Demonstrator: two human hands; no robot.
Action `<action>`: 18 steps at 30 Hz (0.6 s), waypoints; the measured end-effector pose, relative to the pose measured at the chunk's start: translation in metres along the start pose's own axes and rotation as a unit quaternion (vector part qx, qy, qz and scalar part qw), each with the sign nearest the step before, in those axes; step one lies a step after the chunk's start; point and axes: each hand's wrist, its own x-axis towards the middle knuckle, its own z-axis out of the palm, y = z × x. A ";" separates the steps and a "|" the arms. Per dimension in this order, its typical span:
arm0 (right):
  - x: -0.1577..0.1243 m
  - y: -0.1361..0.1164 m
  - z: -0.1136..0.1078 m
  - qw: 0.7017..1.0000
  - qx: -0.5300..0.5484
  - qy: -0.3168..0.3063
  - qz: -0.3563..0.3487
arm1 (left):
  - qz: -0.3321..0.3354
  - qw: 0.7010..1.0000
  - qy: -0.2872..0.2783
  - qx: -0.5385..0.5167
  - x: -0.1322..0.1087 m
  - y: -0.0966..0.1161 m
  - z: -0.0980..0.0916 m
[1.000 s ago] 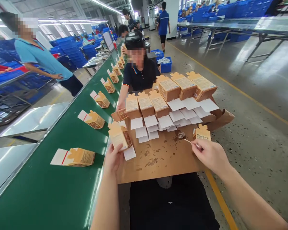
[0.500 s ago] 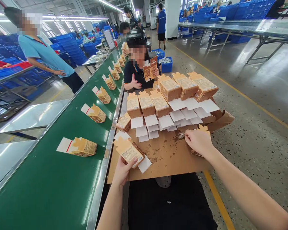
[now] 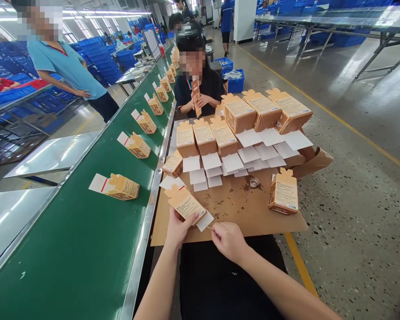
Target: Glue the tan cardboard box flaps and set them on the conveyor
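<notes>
My left hand [image 3: 178,229] grips a small tan carton [image 3: 186,205] with a white flap at the near edge of a cardboard sheet [image 3: 233,209]. My right hand [image 3: 228,240] is closed in a pinch on a thin stick whose tip reaches the carton's white flap [image 3: 206,221]. A small clear dish [image 3: 254,182] sits mid-sheet. Another tan carton [image 3: 283,192] lies alone on the sheet's right side. Rows of like cartons [image 3: 205,138] with white flaps stand further back.
A green conveyor belt [image 3: 70,249] runs on the left, carrying several cartons [image 3: 122,186]. A seated person in dark clothes [image 3: 196,86] faces me holding a carton. Another person in a blue shirt [image 3: 65,66] stands beyond the belt. Blue crates [image 3: 235,82] sit behind.
My right hand left the lone carton by the dish and came back left with the stick to the carton in my left hand. The belt cartons moved along.
</notes>
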 end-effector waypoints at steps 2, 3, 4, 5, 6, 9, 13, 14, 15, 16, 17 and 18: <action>0.002 0.003 0.005 1.000 0.002 -0.005 -0.002 | 0.005 1.000 -0.002 0.014 -0.002 0.000 0.000; 0.002 0.005 0.004 1.000 0.003 -0.004 0.001 | 0.010 1.000 -0.002 0.020 -0.003 -0.001 0.001; 0.002 0.008 0.001 1.000 0.002 -0.003 0.004 | 0.020 0.999 0.002 0.025 -0.006 -0.002 0.003; 0.002 0.011 -0.004 1.000 0.003 0.001 0.008 | 0.035 0.999 0.009 0.031 -0.009 -0.004 0.005; 0.001 0.014 -0.010 1.000 0.008 0.008 0.013 | 0.054 0.997 0.021 0.040 -0.013 -0.006 0.007; -0.008 0.021 -0.034 0.997 0.040 0.055 0.038 | 0.107 0.987 0.057 0.103 -0.025 -0.015 0.012; -0.026 0.021 -0.061 0.990 0.061 0.094 0.082 | 0.123 0.969 0.053 0.208 -0.036 -0.024 0.016; -0.030 0.020 -0.065 0.989 0.064 0.098 0.094 | 0.123 0.966 0.052 0.220 -0.037 -0.025 0.017; -0.033 0.019 -0.067 0.987 0.069 0.101 0.107 | 0.124 0.964 0.053 0.228 -0.038 -0.026 0.019; -0.034 0.018 -0.068 0.985 0.076 0.102 0.116 | 0.125 0.963 0.056 0.232 -0.038 -0.027 0.021; -0.035 0.017 -0.067 0.984 0.084 0.101 0.123 | 0.127 0.962 0.058 0.233 -0.037 -0.027 0.024; -0.035 0.016 -0.066 0.983 0.091 0.097 0.127 | 0.128 0.962 0.060 0.233 -0.037 -0.028 0.026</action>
